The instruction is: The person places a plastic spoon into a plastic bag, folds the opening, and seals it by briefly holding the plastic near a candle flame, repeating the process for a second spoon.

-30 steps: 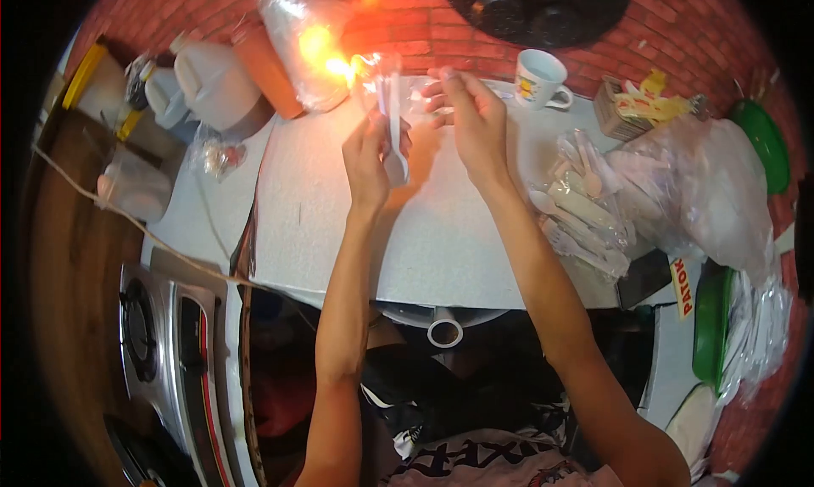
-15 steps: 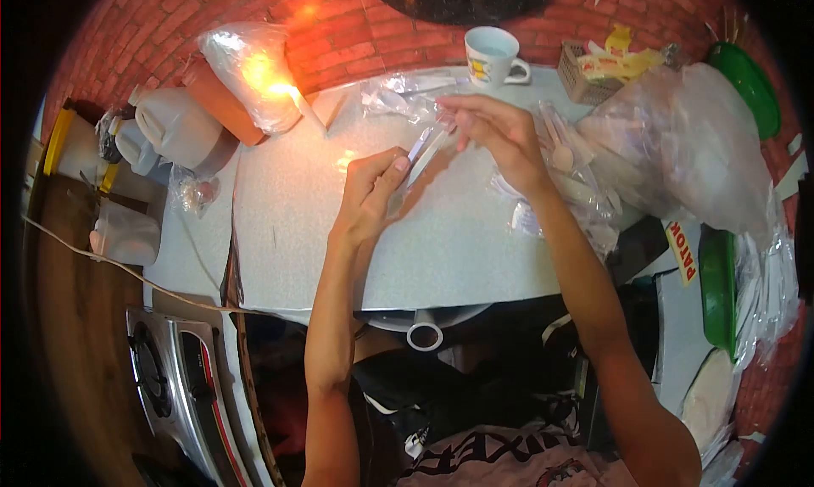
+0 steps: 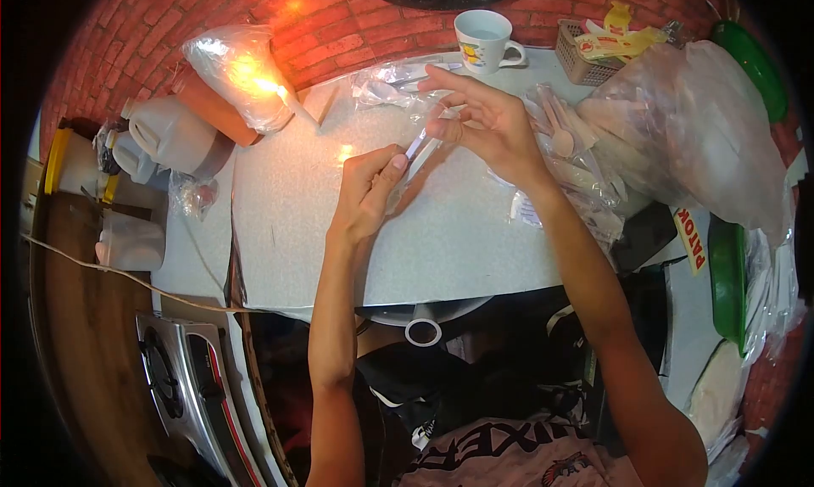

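In my left hand (image 3: pixel 373 186) is a slim, clear-wrapped packet (image 3: pixel 417 150) with a white, purplish strip in it, pinched between thumb and fingers and tilted up to the right. At its upper end is my right hand (image 3: pixel 483 122), fingers spread and slightly curled, the thumb tip right by the packet's end. Just behind the hands lie plastic-wrapped spoons (image 3: pixel 386 90) on the pale tabletop (image 3: pixel 458 241). More wrapped wooden spoons (image 3: pixel 561 139) lie right of my right hand.
A lit candle (image 3: pixel 302 112) leans at the back left, its flame close to a clear plastic bag (image 3: pixel 229 67). Behind stands a mug (image 3: pixel 483 41) with clear liquid. At right are a basket (image 3: pixel 581 63) and large plastic bags (image 3: pixel 721 139); at left, plastic jugs (image 3: pixel 182 135) and a gas stove (image 3: pixel 182 377).
My right hand's fingers have spread apart, and its thumb has come down to the packet's upper end. My left hand keeps its hold. The camera view has shifted slightly.
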`<move>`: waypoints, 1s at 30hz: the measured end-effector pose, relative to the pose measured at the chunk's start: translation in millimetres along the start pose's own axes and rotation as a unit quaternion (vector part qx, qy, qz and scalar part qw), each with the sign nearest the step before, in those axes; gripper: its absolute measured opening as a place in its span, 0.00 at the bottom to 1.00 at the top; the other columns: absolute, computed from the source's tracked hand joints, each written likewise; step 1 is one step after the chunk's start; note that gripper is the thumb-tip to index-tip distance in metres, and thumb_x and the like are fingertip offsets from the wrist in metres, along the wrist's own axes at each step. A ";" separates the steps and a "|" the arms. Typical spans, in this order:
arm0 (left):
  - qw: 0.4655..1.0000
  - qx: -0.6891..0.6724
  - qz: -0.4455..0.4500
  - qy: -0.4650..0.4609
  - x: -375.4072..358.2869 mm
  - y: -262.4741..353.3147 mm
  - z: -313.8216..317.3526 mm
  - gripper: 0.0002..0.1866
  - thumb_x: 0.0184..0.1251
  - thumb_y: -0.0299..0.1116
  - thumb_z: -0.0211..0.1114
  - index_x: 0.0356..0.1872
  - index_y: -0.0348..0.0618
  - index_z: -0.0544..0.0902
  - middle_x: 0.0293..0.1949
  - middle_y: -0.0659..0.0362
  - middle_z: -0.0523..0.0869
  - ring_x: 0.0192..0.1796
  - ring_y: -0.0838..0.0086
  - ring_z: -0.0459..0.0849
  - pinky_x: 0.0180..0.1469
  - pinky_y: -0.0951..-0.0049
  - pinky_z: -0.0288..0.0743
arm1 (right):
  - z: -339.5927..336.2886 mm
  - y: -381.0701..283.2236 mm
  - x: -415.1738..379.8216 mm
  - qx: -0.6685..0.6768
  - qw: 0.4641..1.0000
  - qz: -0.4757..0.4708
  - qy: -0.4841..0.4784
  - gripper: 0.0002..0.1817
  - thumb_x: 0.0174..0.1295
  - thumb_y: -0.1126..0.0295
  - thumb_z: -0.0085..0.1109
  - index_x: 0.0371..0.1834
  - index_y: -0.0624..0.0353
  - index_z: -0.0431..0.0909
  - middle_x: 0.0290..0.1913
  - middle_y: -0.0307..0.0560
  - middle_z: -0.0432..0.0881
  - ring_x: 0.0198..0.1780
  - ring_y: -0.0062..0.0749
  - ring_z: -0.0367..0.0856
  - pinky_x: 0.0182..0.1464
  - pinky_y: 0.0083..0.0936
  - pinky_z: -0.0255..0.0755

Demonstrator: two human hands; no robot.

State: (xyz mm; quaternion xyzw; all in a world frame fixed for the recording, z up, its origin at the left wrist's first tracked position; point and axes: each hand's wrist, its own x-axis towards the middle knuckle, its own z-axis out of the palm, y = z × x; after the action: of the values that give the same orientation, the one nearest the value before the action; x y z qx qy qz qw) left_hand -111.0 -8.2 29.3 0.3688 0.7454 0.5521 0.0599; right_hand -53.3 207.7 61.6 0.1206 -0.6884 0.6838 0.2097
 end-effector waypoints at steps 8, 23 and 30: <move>1.000 -0.003 0.002 0.001 0.6 -0.1 -0.5 0.21 0.81 0.43 0.58 0.30 0.35 0.79 0.23 0.62 0.71 0.29 0.78 0.68 0.32 0.72 0.62 | -2.0 14.7 4.5 -0.046 0.995 -0.084 0.006 0.15 0.68 0.66 0.72 0.54 0.61 0.89 0.55 0.43 0.89 0.50 0.24 0.86 0.49 0.22 0.79; 0.999 0.036 0.003 -0.024 1.4 0.9 -0.8 0.21 0.81 0.41 0.58 0.29 0.36 0.79 0.20 0.60 0.70 0.25 0.75 0.68 0.30 0.70 0.64 | -3.1 15.0 2.9 -0.016 0.997 -0.074 0.013 0.12 0.71 0.70 0.68 0.52 0.66 0.89 0.52 0.47 0.90 0.50 0.25 0.86 0.50 0.20 0.78; 0.999 0.035 0.009 -0.031 1.6 3.8 -0.5 0.20 0.81 0.41 0.58 0.31 0.35 0.82 0.19 0.59 0.72 0.25 0.75 0.70 0.30 0.69 0.65 | -2.7 19.6 4.0 -0.008 0.998 -0.065 0.024 0.10 0.72 0.71 0.67 0.50 0.65 0.89 0.51 0.45 0.90 0.50 0.22 0.85 0.51 0.22 0.77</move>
State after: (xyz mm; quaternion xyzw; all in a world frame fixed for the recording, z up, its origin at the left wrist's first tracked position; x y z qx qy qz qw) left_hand -110.6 -7.2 33.2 0.3938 0.7591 0.5142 0.0649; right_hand -65.4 211.5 46.0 0.1472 -0.6793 0.6658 0.2714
